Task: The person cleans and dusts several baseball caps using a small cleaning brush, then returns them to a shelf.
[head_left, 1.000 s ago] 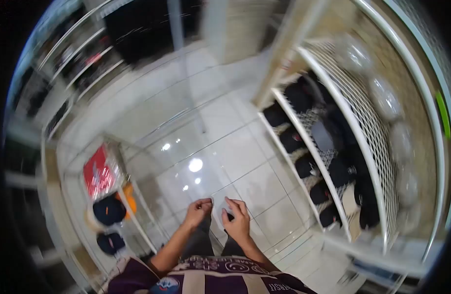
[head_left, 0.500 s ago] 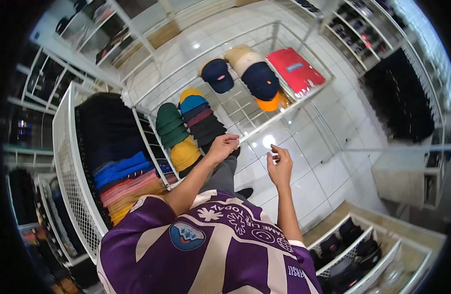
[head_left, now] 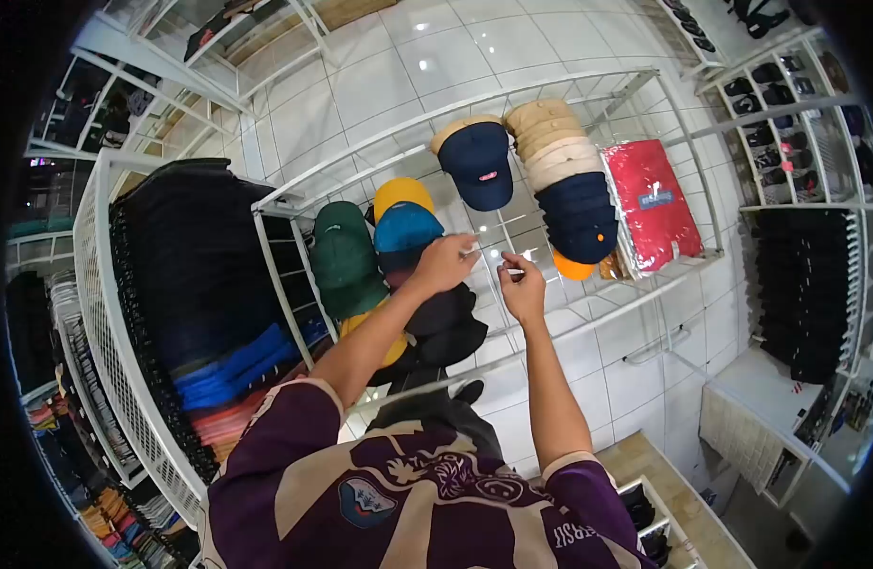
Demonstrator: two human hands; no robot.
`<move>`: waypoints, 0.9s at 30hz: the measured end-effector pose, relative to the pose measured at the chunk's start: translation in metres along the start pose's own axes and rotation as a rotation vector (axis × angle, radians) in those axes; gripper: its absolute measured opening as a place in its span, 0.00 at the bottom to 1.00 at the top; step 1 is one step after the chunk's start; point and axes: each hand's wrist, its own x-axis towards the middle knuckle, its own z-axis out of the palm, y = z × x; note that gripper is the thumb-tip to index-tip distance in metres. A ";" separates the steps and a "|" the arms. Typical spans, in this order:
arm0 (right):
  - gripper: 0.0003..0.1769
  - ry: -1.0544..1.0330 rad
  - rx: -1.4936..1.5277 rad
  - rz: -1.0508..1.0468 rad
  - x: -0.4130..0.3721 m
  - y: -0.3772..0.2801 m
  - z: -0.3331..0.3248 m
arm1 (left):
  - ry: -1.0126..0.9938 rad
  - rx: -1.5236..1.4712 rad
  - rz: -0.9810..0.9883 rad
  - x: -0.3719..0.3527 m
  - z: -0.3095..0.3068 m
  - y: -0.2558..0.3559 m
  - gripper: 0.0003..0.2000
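Both hands are up over the white wire shelf [head_left: 569, 85], close together. Your left hand [head_left: 443, 264]: grip pinched on small white sliver [head_left: 471, 251], beside light-blue fabric cap [head_left: 405, 228]. Your right hand [head_left: 524, 289]: grip pinched on second white bit [head_left: 513, 272]. Both bits are too small to identify.

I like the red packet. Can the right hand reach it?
Probably yes: the right hand hovers by the wire shelf, and the red packet lies uncovered there, just past the stack of caps.
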 end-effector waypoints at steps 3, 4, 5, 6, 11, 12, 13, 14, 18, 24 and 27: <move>0.17 0.009 -0.001 0.085 0.041 0.004 0.021 | 0.067 0.159 0.135 0.085 0.003 -0.027 0.24; 0.17 -0.018 -0.016 0.116 0.050 0.008 0.023 | 0.106 0.167 0.116 0.111 0.002 -0.028 0.26; 0.17 -0.045 -0.031 0.140 0.059 0.013 0.025 | 0.151 0.175 0.099 0.136 0.000 -0.028 0.29; 0.17 -0.058 -0.061 0.129 0.066 0.022 0.028 | 0.246 0.282 0.117 0.161 0.003 -0.037 0.33; 0.17 -0.087 -0.073 0.233 0.057 0.025 0.033 | 0.366 0.502 0.104 0.211 0.012 -0.070 0.45; 0.17 -0.100 -0.068 0.236 0.052 0.026 0.033 | 0.322 0.426 0.022 0.213 0.005 -0.066 0.47; 0.17 -0.111 -0.061 0.242 0.046 0.030 0.034 | 0.274 0.351 -0.058 0.213 0.000 -0.061 0.50; 0.17 -0.098 -0.061 0.239 0.040 0.033 0.035 | 0.416 0.417 -0.001 0.206 0.001 -0.054 0.46; 0.18 -0.059 0.055 0.345 0.024 0.036 0.029 | 0.138 0.020 -0.096 0.180 0.028 -0.054 0.28; 0.40 0.265 0.651 0.833 -0.012 0.041 -0.009 | -0.044 -0.931 -0.210 0.015 0.067 0.045 0.19; 0.44 0.339 1.301 0.610 -0.053 0.029 -0.048 | -0.322 -1.351 -0.326 -0.060 0.089 0.079 0.20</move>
